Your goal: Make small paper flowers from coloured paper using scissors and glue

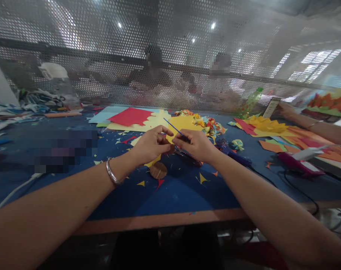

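My left hand (150, 144) and my right hand (194, 144) meet over the blue table (170, 191), both with fingers curled in a pinch. My right hand holds a thin blue stick (173, 126) that slants up to the left. My left hand pinches a small yellow paper piece (153, 162) that hangs below its fingers. A silver bangle (112, 173) sits on my left wrist. A small brown disc (158, 170) lies on the table just below my hands. Behind them lie yellow paper sheets (184, 122) and a red sheet (129, 116).
Small paper scraps litter the blue surface. Folded coloured paper pieces (210, 125) are piled behind. A purple glue gun (299, 163) with a black cord lies at the right. Another person's arm (313, 125) reaches in at far right. A perforated screen (170, 56) stands behind, with people beyond.
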### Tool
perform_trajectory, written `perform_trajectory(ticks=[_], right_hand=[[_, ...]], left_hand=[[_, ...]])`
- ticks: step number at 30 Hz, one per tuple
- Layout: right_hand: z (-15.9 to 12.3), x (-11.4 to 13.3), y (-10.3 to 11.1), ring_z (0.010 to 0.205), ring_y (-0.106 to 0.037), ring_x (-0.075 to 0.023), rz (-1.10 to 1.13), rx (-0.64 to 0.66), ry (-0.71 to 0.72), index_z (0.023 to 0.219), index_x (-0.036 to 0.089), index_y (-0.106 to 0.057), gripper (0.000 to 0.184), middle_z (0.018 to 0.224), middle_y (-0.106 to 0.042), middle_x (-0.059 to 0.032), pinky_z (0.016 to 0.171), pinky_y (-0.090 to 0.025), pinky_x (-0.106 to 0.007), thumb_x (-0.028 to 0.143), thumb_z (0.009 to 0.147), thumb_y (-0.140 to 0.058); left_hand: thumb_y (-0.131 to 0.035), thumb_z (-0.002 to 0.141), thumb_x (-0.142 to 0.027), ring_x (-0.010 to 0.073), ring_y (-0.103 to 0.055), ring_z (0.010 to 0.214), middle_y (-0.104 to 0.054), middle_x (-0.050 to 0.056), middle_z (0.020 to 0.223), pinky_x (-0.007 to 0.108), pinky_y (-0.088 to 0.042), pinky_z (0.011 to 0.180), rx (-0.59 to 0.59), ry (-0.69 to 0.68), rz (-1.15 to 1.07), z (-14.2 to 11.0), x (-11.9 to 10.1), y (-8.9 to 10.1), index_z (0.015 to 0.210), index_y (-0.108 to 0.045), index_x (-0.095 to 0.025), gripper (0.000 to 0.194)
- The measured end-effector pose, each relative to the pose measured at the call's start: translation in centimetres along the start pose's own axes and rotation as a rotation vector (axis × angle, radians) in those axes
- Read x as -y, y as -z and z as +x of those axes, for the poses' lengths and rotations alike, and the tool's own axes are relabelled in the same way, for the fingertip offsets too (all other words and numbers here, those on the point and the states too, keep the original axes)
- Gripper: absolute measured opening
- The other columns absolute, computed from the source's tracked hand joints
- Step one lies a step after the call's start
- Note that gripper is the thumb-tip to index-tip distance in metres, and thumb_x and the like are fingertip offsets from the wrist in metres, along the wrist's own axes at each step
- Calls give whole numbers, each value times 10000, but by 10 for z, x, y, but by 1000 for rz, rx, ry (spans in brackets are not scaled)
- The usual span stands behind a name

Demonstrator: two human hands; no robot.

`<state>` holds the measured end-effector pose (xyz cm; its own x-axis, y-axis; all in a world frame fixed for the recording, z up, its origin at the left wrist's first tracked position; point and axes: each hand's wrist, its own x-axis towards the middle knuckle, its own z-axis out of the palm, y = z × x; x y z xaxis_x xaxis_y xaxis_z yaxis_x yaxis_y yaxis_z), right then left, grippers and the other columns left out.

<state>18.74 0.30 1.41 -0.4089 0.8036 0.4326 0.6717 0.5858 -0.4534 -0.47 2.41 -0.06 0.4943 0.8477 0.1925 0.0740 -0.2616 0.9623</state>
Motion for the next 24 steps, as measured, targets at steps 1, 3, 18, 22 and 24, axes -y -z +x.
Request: perform_trajectory(ticks=[1, 3, 18, 22, 24], right_hand=[[0, 0, 0, 639, -509, -120, 8, 4, -1, 826, 145, -636, 282, 719, -614, -10, 611, -343, -240, 404, 903, -556], [0, 1, 0, 620, -502, -114, 21, 14, -9, 836, 146, -640, 281, 715, -617, -9, 604, -341, -239, 407, 899, -559], [0, 1, 0, 598, -466, -110, 24, 20, 19, 802, 145, -636, 247, 672, -583, -2, 587, -330, -240, 357, 890, -545], [0, -1, -1, 601, -478, -108, 8, 6, 36, 804, 144, -641, 251, 680, -593, -3, 584, -339, -233, 361, 892, -549], [0, -2, -1, 598, -480, -105, 5, -2, 40, 808, 145, -640, 250, 688, -600, -3, 581, -339, -231, 363, 893, -551]], left_hand=[[-699, 673, -150, 132, -635, 583, -682, -10, 628, 263, -466, 612, -9, -1, 6, 0, 0, 0, 984, -528, -197, 358], [-699, 679, -155, 134, -643, 599, -679, -12, 631, 263, -467, 622, -15, -5, 16, -1, -1, 0, 992, -534, -194, 355], [-760, 691, -149, 137, -673, 632, -685, -5, 665, 277, -506, 649, -3, 144, -124, 0, 0, -2, 1015, -522, -163, 402], [-750, 688, -120, 126, -651, 599, -678, -16, 639, 261, -485, 621, -12, 107, -88, 0, -1, -2, 1012, -519, -167, 400], [-748, 686, -123, 122, -643, 586, -673, -23, 627, 257, -479, 613, -10, 83, -80, 0, -1, -2, 1011, -518, -166, 401]])
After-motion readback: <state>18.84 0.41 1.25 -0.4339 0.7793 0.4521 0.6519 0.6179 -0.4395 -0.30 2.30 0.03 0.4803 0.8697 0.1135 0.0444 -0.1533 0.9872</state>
